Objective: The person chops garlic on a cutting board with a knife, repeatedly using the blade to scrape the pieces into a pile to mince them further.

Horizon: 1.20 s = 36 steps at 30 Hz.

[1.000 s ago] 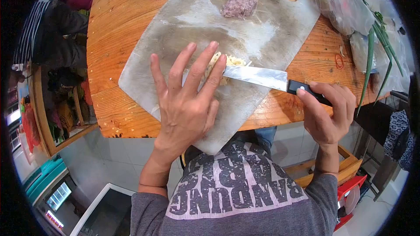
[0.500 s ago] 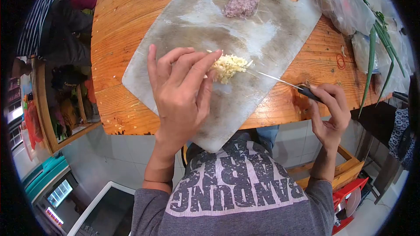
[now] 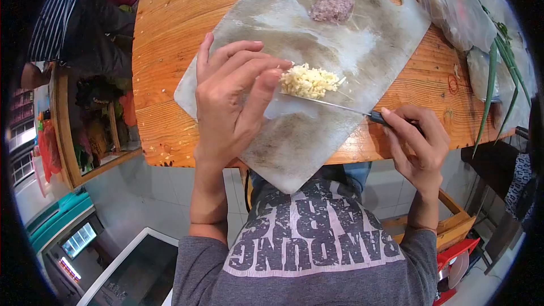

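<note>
A pile of chopped pale yellow garlic (image 3: 310, 81) lies on the worn cutting board (image 3: 294, 158). My left hand (image 3: 235, 93) is beside the pile's left side, fingers apart, its fingertips close to or touching the garlic. In my right hand (image 3: 416, 139) is the black handle of a knife (image 3: 340, 107), whose thin blade lies along the pile's near edge. Minced purplish shallot (image 3: 331, 9) forms a second heap farther up the board.
The board rests on a wooden table (image 3: 164, 68). Plastic bags (image 3: 453, 5) and green onion leaves (image 3: 492, 73) are at the right. A bowl's rim shows at the top edge. Another person's dark-clothed legs (image 3: 96, 34) are at the far left.
The knife blade has moved left along the garlic's near side. My left thumb and fingers have spread slightly. The whole view has shifted, with board and table further right.
</note>
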Available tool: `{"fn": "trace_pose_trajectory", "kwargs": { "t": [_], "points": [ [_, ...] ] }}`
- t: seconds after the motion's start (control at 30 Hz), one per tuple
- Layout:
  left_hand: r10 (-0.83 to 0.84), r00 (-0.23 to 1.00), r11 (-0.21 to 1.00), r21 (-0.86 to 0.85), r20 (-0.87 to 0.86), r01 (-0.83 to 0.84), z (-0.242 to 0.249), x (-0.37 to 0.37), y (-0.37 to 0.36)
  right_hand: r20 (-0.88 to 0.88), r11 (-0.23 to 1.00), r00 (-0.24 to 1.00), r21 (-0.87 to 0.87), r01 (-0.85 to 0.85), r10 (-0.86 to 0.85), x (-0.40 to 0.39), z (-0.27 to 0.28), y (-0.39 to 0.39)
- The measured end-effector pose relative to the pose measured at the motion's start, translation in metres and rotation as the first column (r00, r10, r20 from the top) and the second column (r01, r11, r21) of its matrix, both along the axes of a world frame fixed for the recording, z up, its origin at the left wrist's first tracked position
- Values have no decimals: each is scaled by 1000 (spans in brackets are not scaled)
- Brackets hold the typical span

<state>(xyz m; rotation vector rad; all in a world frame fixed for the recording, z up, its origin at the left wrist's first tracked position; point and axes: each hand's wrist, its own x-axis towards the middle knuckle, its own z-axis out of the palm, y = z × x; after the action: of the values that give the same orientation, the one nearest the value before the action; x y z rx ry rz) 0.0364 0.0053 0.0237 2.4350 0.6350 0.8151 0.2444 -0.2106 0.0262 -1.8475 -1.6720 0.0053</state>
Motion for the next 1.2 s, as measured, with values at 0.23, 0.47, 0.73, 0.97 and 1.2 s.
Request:
{"fn": "trace_pose_trajectory", "kwargs": {
  "t": [0.23,0.47,0.73,0.97,1.2],
  "points": [
    [-5,997,996,-86,83,12,-7,-3,7,3,999,999,-15,-38,38,-28,5,3],
    [55,997,998,-38,57,-53,-7,-1,-2,24,999,999,13,44,-44,-40,8,4],
    [150,989,988,21,-3,-150,1,-9,-15,-100,991,987,-56,124,-129,-56,6,14],
    [273,945,961,3,-182,-277,-6,-29,-36,-87,982,979,28,185,-182,-3,18,15],
    [217,957,974,-18,-191,-224,-23,-32,-52,118,998,993,-62,18,-11,31,12,40]
  ]
}}
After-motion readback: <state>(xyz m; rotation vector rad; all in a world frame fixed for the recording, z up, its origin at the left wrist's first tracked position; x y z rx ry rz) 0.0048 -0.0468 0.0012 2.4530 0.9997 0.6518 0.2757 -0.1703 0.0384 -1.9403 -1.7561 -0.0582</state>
